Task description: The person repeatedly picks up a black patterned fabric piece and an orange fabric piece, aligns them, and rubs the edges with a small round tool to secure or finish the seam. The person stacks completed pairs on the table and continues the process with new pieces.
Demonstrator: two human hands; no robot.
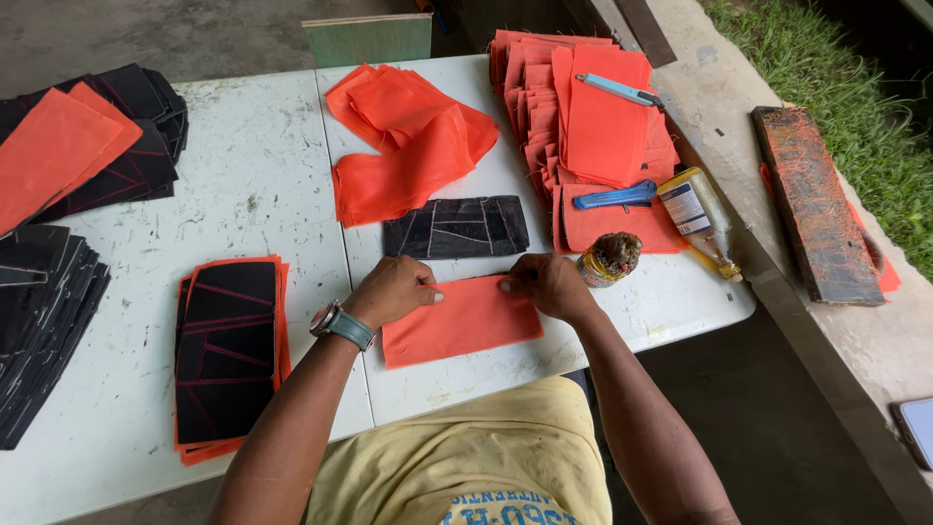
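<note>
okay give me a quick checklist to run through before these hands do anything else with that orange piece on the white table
1. Both hands on the piece: ok. The left hand and right hand press the upper edge of the orange fabric piece.
2. Piece lies flat on the white table: ok.
3. Black stitched panel apart from the piece: ok, it lies just beyond the hands.
4. Small jar clear of the right hand: not ok, it stands very close beside it.
5. Blue cutter out of the way: ok, it rests on the orange stack.
6. A black strip under the fingers: cannot tell.
</note>
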